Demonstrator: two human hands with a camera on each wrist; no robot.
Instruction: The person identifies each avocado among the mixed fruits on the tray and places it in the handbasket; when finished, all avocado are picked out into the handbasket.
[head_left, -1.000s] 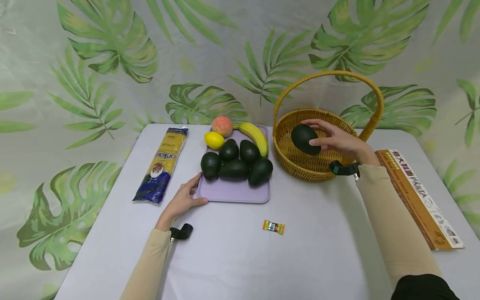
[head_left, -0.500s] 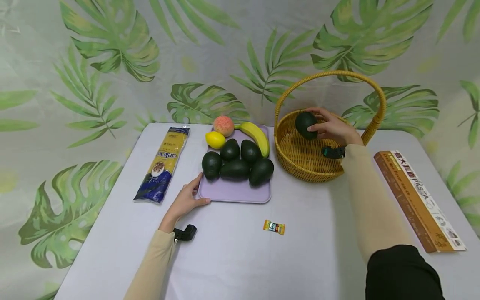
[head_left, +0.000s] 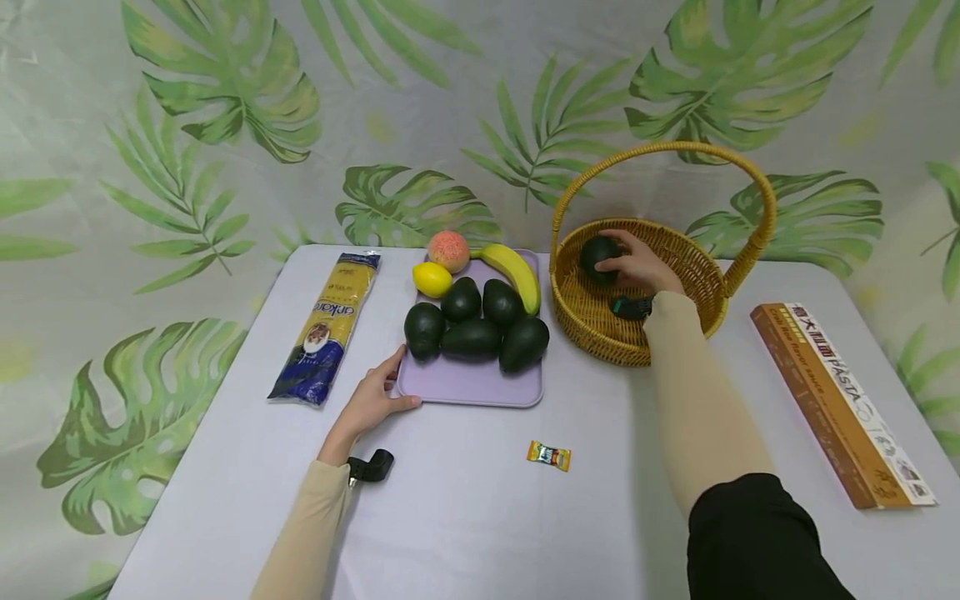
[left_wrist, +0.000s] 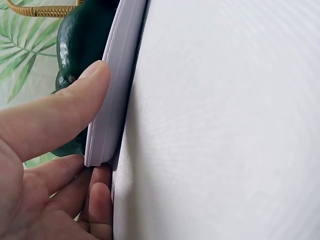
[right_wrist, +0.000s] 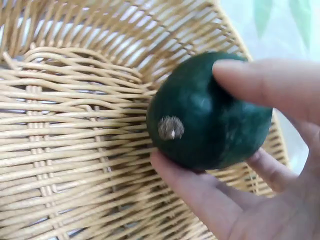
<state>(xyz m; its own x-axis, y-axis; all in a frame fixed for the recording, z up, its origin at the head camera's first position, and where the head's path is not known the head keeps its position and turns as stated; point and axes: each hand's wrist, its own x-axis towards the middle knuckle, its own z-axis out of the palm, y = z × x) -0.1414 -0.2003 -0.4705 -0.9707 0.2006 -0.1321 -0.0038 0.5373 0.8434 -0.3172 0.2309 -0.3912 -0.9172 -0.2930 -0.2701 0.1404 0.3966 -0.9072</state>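
In the head view, my right hand (head_left: 636,263) is inside the wicker basket (head_left: 600,340), gripping a dark green avocado (head_left: 597,258). The right wrist view shows the thumb on top of this avocado (right_wrist: 200,115) and fingers beneath, close over the woven bottom, its stem end facing the camera. My left hand (head_left: 372,398) holds the near left corner of the lilac tray (head_left: 472,390); the left wrist view has the thumb along the tray rim (left_wrist: 112,95) and fingers curled at the corner. Several avocados (head_left: 470,340), a banana (head_left: 513,275), a lemon (head_left: 432,280) and a peach (head_left: 448,251) are grouped at the tray.
A blue and yellow pasta bag (head_left: 326,329) lies left of the tray. Right of the basket is a long brown and white pasta box (head_left: 843,404). A small wrapped candy (head_left: 549,455) sits in front of the tray. The tall basket handle (head_left: 675,147) arches over the basket.
My right hand has carried the avocado back and then down, leftward into the basket, with the forearm swinging left. My left hand stays at the tray corner.
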